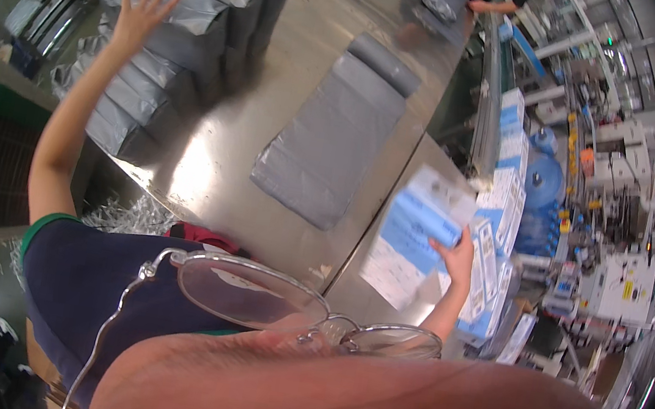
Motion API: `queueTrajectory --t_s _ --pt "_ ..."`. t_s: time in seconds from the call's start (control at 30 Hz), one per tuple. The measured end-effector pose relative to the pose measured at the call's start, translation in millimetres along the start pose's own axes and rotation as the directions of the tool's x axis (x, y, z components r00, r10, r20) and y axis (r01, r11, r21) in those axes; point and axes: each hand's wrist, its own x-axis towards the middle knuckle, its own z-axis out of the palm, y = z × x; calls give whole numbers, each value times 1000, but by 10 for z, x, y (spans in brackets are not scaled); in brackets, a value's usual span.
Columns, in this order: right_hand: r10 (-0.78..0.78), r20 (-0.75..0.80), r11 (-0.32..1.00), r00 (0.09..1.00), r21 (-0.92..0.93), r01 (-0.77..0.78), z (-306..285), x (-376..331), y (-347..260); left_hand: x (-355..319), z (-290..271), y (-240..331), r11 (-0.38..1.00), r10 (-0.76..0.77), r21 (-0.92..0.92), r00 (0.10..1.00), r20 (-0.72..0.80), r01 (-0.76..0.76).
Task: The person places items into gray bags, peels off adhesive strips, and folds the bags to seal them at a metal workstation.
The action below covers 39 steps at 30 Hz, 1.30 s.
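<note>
Out to the left, my left hand (139, 19) is open with its fingers spread, over or against a row of stuffed grey plastic mailing bags (179, 5); whether it touches them I cannot tell. My right hand (458, 258) is closed on the edge of a blue and white carton (412, 235), which is smeared by motion above the right part of the metal table. Between my hands a flat grey plastic mailing bag (330, 136) lies on the table, and a grey roll or folded bundle (384, 64) lies across its far end.
Blue and white cartons (505, 190) are stacked along the right side of the metal table (201, 163). Across the table another person's hand (480, 6) is near a grey package (444, 0). Machinery stands to the right. Shredded silvery material (129, 214) sits by the near left edge.
</note>
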Motion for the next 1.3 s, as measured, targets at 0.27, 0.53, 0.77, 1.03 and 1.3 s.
queueTrajectory --t_s 0.27,0.53,0.77,1.03,1.3 --pt "140 147 811 979 551 -199 1894 295 584 -620 -674 2835 319 515 -889 848 -127 -327" --pt "277 116 845 954 443 -300 2329 -14 900 -560 -418 3416 380 573 -761 780 -253 -526" --pt "159 200 889 967 -454 -52 2359 436 -26 -69 -361 3529 197 461 -980 884 78 -16" --pt "14 -502 994 865 -86 -66 2711 193 344 -490 -747 3259 119 16 -972 980 -200 -201" --pt "410 -118 849 904 -312 -426 2757 41 601 -983 -516 3336 56 160 -919 905 394 390"
